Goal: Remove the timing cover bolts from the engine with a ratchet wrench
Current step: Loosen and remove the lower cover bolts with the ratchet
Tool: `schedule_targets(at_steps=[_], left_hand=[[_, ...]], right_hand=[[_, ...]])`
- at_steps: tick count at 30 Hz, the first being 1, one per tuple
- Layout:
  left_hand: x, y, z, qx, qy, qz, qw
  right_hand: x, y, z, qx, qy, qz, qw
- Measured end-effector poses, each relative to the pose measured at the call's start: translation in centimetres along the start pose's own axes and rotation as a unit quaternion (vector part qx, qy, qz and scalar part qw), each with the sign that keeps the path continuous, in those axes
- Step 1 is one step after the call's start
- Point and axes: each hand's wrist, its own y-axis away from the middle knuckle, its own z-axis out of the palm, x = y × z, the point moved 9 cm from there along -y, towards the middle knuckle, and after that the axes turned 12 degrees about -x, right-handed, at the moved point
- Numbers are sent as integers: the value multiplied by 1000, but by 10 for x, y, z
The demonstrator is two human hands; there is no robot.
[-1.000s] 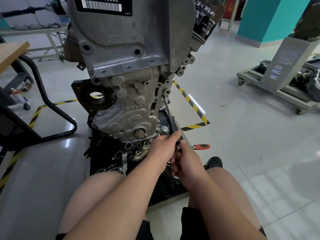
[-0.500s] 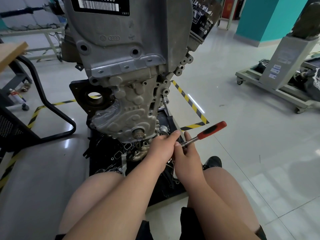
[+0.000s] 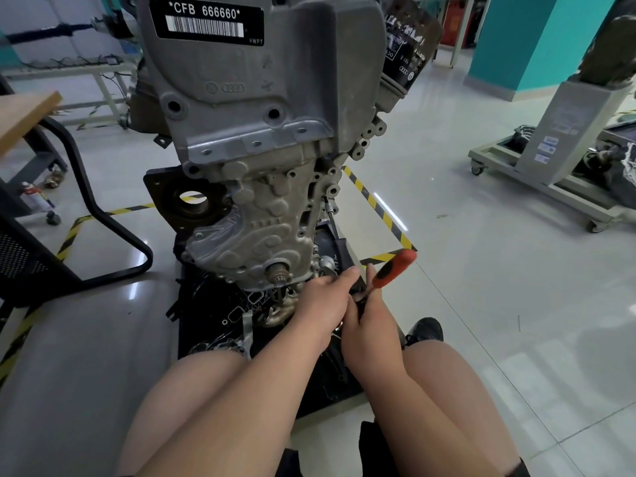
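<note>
Both hands crowd the low right corner of the engine (image 3: 261, 139). The right hand (image 3: 373, 316) is closed around the ratchet wrench (image 3: 392, 270) — rigid steel, rubbery red handle for purchase — while the left hand (image 3: 325, 304) steadies its hidden head; that grip can't be judged.

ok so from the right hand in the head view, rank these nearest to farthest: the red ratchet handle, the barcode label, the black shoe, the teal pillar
From the right hand:
1. Red ratchet handle, gripped, sticking up and right.
2. Black shoe, just right on the floor.
3. Barcode label, high on the engine, upper left.
4. Teal pillar, far back right.
</note>
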Motion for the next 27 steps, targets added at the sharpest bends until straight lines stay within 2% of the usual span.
schedule_targets(at_steps=[7,11,15,20,23,27], left_hand=[[1,1,-4,16,-3,-3,1000],[2,2,-4,19,-13,-14,1000],[2,1,-5,27,-22,-6,999],[4,2,-3,20,-37,5,999],[3,1,-2,14,-29,4,999],[3,1,-4,21,-25,11,999]], right_hand=[[11,-4,6,-18,-136,33,990],[24,-6,5,-6,-173,81,982],[30,-5,7,-28,-231,125,965],[27,-7,14,-68,-331,119,934],[28,-7,18,-81,-345,125,927],[27,-6,17,-82,-318,127,936]])
